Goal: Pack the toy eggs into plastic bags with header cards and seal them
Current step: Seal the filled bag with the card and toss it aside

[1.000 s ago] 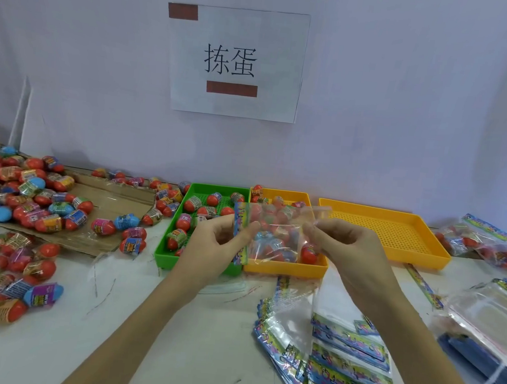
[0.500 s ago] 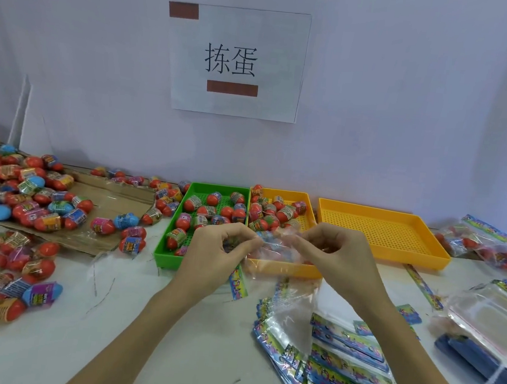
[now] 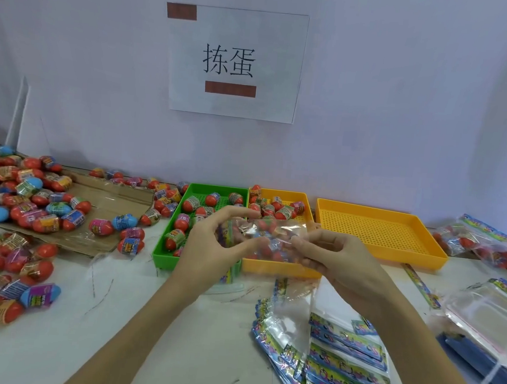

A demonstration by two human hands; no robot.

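Filled plastic bag (image 3: 267,239) was up in the air between my hands, over the near edge of the yellow tray (image 3: 282,270). Long axis ran left-right, eggs bunched mid-bag. Left hand (image 3: 210,245) pinched the left end, where the header card strip looked to be; right hand (image 3: 337,257) pinched the right end. Both clamped on it, equally near. Sealing likely next, probably from the left end. Empty bags (image 3: 349,374) stacked on the surface (image 3: 127,328) below.
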